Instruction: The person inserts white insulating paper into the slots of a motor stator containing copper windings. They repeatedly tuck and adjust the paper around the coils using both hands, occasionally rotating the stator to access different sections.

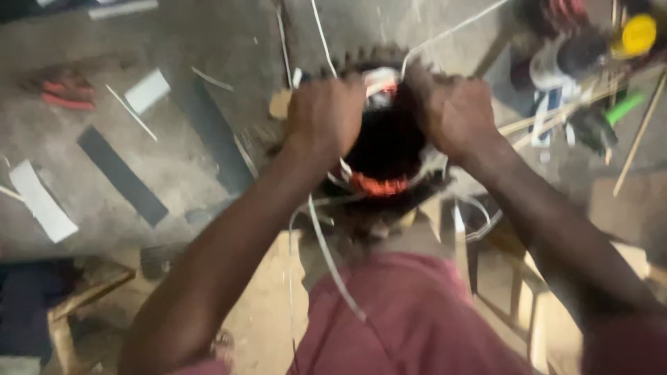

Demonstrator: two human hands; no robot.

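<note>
Seen from the head camera, both of your hands close on a round, dark, ring-shaped metal core with orange-red windings [381, 149] that sits at the centre of the frame, just above your dark red garment [410, 319].

Your left hand [325, 114] grips the left upper rim of the core, fingers curled and pressed together into a fist-like hold; motion blur hides the fingertips. Your right hand [455, 114] grips the right upper rim in the same way, fingers bent down over the edge and held close together. The two hands stand apart, with the dark hollow of the core between them.

Thin white strips [326, 250] trail from the core: one runs down across your garment, others lead up toward the top edge of the frame.

On the grey concrete floor [208, 42] to the left lie a flat black rectangular strip [121, 173], white rectangular card pieces [43, 201] and a pair of red-handled pliers [66, 94], all well apart from your hands. At upper right, near your right hand, sits a blurred heap of tools with a yellow round cap [638, 33] and a green handle [625, 107]. A pale wooden frame [528, 305] shows under your right forearm.
</note>
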